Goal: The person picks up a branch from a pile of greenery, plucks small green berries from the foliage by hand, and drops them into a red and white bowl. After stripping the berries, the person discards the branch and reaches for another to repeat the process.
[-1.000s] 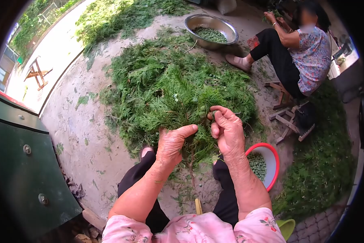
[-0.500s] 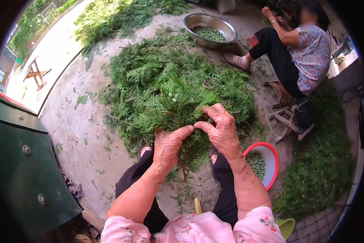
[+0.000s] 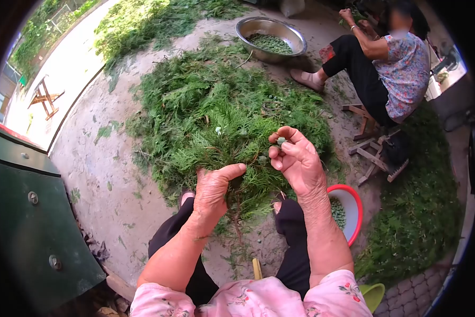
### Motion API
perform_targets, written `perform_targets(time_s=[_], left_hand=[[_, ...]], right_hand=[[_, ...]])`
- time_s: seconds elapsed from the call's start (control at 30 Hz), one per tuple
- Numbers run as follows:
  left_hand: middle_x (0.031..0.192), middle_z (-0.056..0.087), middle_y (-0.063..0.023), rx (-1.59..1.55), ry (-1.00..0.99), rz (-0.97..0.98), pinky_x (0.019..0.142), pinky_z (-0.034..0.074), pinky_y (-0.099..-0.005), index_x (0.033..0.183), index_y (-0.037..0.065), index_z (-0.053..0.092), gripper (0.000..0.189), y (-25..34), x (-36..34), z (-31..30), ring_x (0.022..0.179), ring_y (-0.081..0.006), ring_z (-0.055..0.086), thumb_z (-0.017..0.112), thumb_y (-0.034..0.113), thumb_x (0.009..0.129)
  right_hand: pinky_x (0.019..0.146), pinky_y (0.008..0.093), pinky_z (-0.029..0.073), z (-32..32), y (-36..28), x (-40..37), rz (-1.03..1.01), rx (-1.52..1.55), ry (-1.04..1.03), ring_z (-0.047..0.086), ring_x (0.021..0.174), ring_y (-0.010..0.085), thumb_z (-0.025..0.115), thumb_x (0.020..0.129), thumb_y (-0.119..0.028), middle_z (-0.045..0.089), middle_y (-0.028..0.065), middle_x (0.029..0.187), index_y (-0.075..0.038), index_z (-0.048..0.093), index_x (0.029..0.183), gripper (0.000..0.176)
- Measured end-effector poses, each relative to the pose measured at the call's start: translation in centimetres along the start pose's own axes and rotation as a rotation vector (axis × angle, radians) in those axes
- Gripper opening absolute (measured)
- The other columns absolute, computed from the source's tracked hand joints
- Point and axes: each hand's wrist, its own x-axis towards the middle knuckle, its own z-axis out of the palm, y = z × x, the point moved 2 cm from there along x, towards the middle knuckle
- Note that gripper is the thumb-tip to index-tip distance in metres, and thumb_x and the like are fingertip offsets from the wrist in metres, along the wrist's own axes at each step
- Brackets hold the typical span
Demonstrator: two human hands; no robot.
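My left hand [image 3: 213, 187] is closed round a leafy evergreen branch [image 3: 224, 145], its thumb lying across the stem. The branch spreads its flat green sprays over the pile, and its bare brown end hangs below the hand. To the right, my right hand [image 3: 301, 158] pinches a small pale green cone [image 3: 281, 141] between thumb and fingers, just off the foliage. A few similar cones are among the sprays near it. The red-rimmed white basin [image 3: 356, 211], with many green cones inside, stands beside my right forearm, which partly hides it.
A large heap of cut evergreen branches [image 3: 190, 95] covers the ground ahead. Beyond it stands a metal basin [image 3: 242, 29] of cones. Another person [image 3: 401, 74] sits at the right, hands raised. Wooden stools [image 3: 375, 158] stand near them, and a green panel [image 3: 31, 227] is at the left.
My right hand has drawn away from the branch and turned, rightward, with a cone now showing between its fingers. My left hand keeps the branch, shifted slightly left.
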Motion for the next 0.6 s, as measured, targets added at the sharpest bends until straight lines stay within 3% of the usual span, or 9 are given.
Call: perform_targets(time_s=[0.07, 0.17, 0.27, 0.33, 0.37, 0.4, 0.43, 0.53, 0.6], left_hand=[[0.077, 0.063, -0.0077, 0.017, 0.017, -0.046, 0.057, 0.052, -0.0284, 0.085, -0.004, 0.061, 0.013, 0.0, 0.0, -0.1, 0.065, -0.0163, 0.062, 0.063, -0.004, 0.073], [0.077, 0.063, -0.0078, 0.009, 0.01, -0.028, 0.056, 0.052, -0.0287, 0.088, -0.005, 0.06, 0.016, 0.0, 0.0, -0.1, 0.063, -0.0166, 0.062, 0.064, -0.005, 0.072], [0.083, 0.063, -0.0075, 0.043, -0.01, -0.083, 0.063, 0.051, -0.0292, 0.092, -0.003, 0.059, 0.021, 0.2, -0.1, -0.1, 0.07, -0.0168, 0.061, 0.064, -0.004, 0.072], [0.087, 0.062, -0.007, 0.131, -0.003, 0.066, 0.068, 0.05, -0.0292, 0.094, -0.001, 0.058, 0.023, -0.4, 0.2, -0.3, 0.075, -0.0167, 0.06, 0.064, -0.004, 0.072], [0.091, 0.062, -0.0066, 0.217, 0.006, 0.218, 0.073, 0.049, -0.0292, 0.096, 0.001, 0.058, 0.025, -0.5, 0.3, -0.4, 0.081, -0.0166, 0.059, 0.064, -0.003, 0.072], [0.091, 0.062, -0.0066, 0.217, 0.007, 0.218, 0.073, 0.049, -0.0292, 0.096, 0.001, 0.058, 0.025, -0.4, 0.0, -0.1, 0.081, -0.0166, 0.059, 0.064, -0.003, 0.072], [0.094, 0.061, -0.0057, 0.262, -0.006, 0.238, 0.076, 0.047, -0.0289, 0.098, 0.002, 0.058, 0.027, -0.1, -0.5, 0.3, 0.084, -0.0159, 0.058, 0.065, -0.002, 0.072], [0.098, 0.061, -0.0045, 0.38, -0.045, 0.285, 0.079, 0.046, -0.0286, 0.101, 0.003, 0.057, 0.032, -0.2, -0.4, -0.1, 0.088, -0.0155, 0.057, 0.067, -0.002, 0.071], [0.098, 0.062, -0.0043, 0.454, -0.073, 0.311, 0.079, 0.047, -0.0288, 0.103, 0.003, 0.056, 0.036, -0.6, 0.0, -0.7, 0.087, -0.0157, 0.058, 0.069, -0.003, 0.07]], right_hand=[[0.048, 0.0219, 0.042, -0.3, 0.2, 0.0, 0.025, 0.032, -0.009, 0.057, 0.063, 0.0111, 0.052, 0.085, 0.0, 0.059, 0.006, 0.082, -0.002, 0.054, 0.094, 0.009], [0.045, 0.0173, 0.038, -1.4, 0.3, 0.2, -0.033, -0.303, -0.096, 0.054, 0.057, 0.0064, 0.054, 0.086, -0.005, 0.058, 0.0019, 0.076, -0.003, 0.058, 0.094, 0.008], [0.044, 0.0159, 0.035, -0.5, -0.1, -0.3, -0.026, -0.515, -0.014, 0.052, 0.054, 0.0045, 0.056, 0.086, -0.008, 0.059, 0.0009, 0.076, -0.002, 0.062, 0.093, 0.01], [0.049, 0.019, 0.039, -0.8, -0.2, -0.3, 0.0, -0.689, -0.019, 0.054, 0.058, 0.0069, 0.06, 0.083, -0.008, 0.06, 0.0027, 0.077, -0.001, 0.064, 0.094, 0.013], [0.053, 0.0212, 0.041, -0.6, -0.2, -0.3, -0.169, -0.924, -0.063, 0.056, 0.062, 0.0093, 0.063, 0.081, -0.009, 0.06, 0.0041, 0.078, 0.0, 0.064, 0.095, 0.016], [0.056, 0.0235, 0.043, -0.3, -0.1, -0.3, -0.341, -1.155, -0.109, 0.058, 0.066, 0.0116, 0.065, 0.079, -0.009, 0.061, 0.0055, 0.078, 0.0, 0.064, 0.096, 0.019], [0.064, 0.029, 0.046, 0.2, 0.0, -0.5, -0.38, -1.192, -0.072, 0.06, 0.071, 0.0217, 0.067, 0.075, -0.009, 0.061, 0.0101, 0.081, 0.0, 0.064, 0.093, 0.021], [0.063, 0.033, 0.045, 0.5, 0.3, -0.4, -0.57, -1.366, -0.114, 0.059, 0.071, 0.0295, 0.066, 0.075, -0.009, 0.061, 0.0162, 0.082, 0.002, 0.062, 0.086, 0.016], [0.064, 0.0346, 0.045, 0.6, -0.1, -0.4, -0.455, -1.362, -0.184, 0.058, 0.071, 0.0317, 0.065, 0.074, -0.008, 0.06, 0.0185, 0.081, 0.003, 0.061, 0.085, 0.016]])
